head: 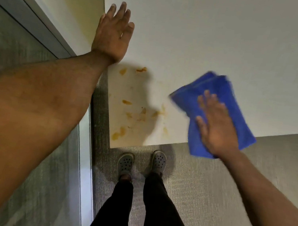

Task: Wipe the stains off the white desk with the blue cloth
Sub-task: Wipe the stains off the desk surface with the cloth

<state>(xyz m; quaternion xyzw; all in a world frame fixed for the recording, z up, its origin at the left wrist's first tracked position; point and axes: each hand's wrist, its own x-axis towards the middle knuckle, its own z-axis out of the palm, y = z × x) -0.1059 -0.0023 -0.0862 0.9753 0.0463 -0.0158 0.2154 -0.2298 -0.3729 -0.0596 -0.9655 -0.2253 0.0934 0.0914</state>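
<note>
Wiping appears under way but incomplete. Orange-brown smeared stains (pixel 135 109) remain on the smooth white desk (pixel 212 35) at its lower-centre corner. The right hand (pixel 217 126), fingers spread flat, presses the folded blue microfibre cloth (pixel 229 93) onto the desk edge at centre right, beside the stains. The left hand (pixel 113 33), palm flat and open, braces upper left. Next move, in my judgement: sweep the cloth leftward across the stains.

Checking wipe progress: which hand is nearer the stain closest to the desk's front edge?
Right. The right hand, flat on the blue cloth, sits right of that stain; the left hand rests farther back.
</note>
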